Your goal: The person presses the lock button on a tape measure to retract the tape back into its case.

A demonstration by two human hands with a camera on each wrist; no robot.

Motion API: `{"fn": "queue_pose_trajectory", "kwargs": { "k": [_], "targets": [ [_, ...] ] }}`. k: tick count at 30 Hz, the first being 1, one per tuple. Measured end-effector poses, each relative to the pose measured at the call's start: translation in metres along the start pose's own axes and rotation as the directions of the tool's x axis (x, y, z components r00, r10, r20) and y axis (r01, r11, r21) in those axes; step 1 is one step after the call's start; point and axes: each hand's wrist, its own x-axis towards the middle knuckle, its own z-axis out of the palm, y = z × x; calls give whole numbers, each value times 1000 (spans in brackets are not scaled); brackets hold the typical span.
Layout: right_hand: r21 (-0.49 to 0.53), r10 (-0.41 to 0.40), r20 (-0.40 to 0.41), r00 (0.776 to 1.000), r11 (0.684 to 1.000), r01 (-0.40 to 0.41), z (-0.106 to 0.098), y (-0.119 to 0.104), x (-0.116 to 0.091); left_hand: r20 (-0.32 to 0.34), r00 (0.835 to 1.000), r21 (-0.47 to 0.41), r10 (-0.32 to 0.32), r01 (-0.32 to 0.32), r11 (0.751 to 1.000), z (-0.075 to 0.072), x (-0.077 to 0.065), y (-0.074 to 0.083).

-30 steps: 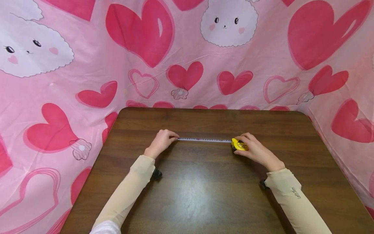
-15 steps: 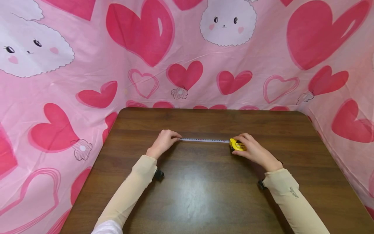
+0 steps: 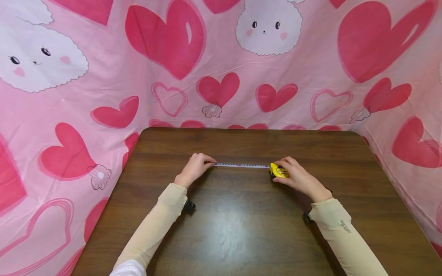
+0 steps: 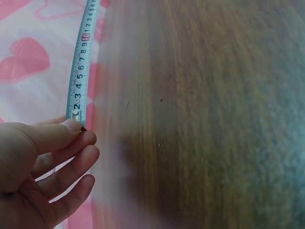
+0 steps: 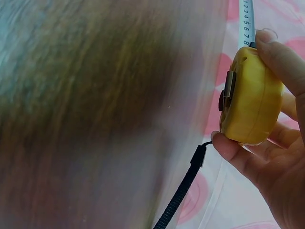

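Note:
A yellow tape measure is held by my right hand above the right half of the table. In the right wrist view its case shows a metal belt clip on the side, and the thumb lies near the blade's mouth with other fingers curled under. The white blade runs out straight to the left. Its end is pinched between thumb and forefinger of my left hand, the other fingers loosely bent. Low numbers on the printed scale sit nearest those fingertips.
Both hands are over the far half of a dark brown wooden table. A black wrist strap hangs from the tape measure. Pink cloth with hearts and white faces encloses the table's back and sides.
Both hands have drawn slightly closer together, the left moving right and the right moving left. The stretch of blade between them is a little shorter.

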Motion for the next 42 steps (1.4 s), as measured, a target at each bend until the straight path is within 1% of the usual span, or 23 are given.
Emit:
{"fn": "queue_pose_trajectory", "kwargs": {
  "k": [11,23,28,36,42],
  "targets": [
    [3,16,13,1000,1000,-16,0,-3,1,-7,1000,-4,15,-15,1000,3,1,5],
    [10,18,6,1000,1000,-18,2,-6,4,-7,1000,-18,19,-20,1000,5,4,8],
    [7,11,0,1000,1000,-11,4,-6,4,-7,1000,-26,23,-23,999,7,5,10],
    [6,3,-3,1000,1000,-3,6,-9,7,11,1000,-31,13,-12,999,11,8,14],
    [7,-7,-2,1000,1000,7,5,-11,8,7,1000,-32,21,-21,999,14,9,16]
  ]
}}
